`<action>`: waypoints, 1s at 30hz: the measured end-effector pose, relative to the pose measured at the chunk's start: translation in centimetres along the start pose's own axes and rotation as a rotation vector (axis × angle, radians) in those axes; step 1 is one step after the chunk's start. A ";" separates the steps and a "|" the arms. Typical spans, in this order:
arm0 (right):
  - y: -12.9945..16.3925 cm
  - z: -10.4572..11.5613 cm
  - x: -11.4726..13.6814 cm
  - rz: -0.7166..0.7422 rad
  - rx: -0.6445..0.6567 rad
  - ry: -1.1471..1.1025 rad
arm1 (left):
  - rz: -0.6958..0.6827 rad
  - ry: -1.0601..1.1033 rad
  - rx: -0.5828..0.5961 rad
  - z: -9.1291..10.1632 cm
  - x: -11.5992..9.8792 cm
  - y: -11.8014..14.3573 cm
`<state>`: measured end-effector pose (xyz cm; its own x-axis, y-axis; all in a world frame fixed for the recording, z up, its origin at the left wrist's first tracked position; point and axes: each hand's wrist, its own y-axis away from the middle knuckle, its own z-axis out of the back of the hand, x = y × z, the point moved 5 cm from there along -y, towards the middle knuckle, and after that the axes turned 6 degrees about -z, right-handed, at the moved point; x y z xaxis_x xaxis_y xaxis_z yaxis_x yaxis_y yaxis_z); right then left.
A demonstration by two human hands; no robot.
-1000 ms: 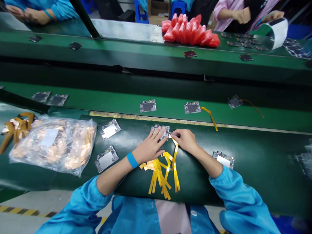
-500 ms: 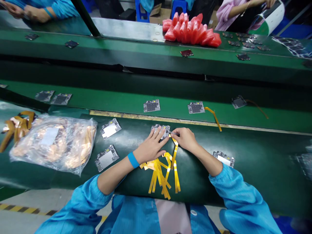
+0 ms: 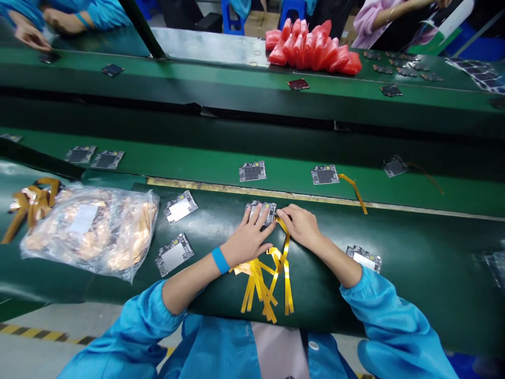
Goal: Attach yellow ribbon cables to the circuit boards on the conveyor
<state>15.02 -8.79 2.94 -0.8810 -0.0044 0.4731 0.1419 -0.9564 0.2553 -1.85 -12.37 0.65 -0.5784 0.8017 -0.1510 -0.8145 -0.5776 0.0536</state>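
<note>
Basically left hand (image 3: 249,239) flat, pinning circuit board (image 3: 262,210) — right hand (image 3: 302,225) pinches yellow flex strip (image 3: 284,247) at board's 3 o'clock edge, strip running toward 6.

Both arms in bright blue, shiny smock sleeves, loose and creased, gathered into elastic cuffs well short of the wrists; forearms bare below. Left hand (image 3: 249,238) bare, no glove; a plain blue wristband (image 3: 220,260) sits snug at the wrist. Right hand (image 3: 300,226) bare, no band or ring visible. Smock front hangs open at the bottom edge, showing a pale pink panel underneath and one small white button.
</note>
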 end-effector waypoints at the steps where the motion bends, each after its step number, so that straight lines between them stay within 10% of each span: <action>1: 0.0 0.0 0.1 0.022 -0.003 -0.003 | 0.002 0.001 -0.001 0.0 0.0 0.0; 16: -0.4 -0.8 -0.7 0.102 0.002 0.009 | -0.004 -0.004 0.017 0.6 0.1 0.2; 30: -1.6 -0.3 -5.7 -0.080 -0.183 -1.114 | -0.110 -0.108 0.088 4.6 4.1 -2.6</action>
<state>19.68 -7.30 -0.40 0.0216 0.2339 0.9720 -0.0452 -0.9710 0.2347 -2.35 -6.90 4.42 -0.4833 0.8738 -0.0537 -0.8710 -0.4738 0.1295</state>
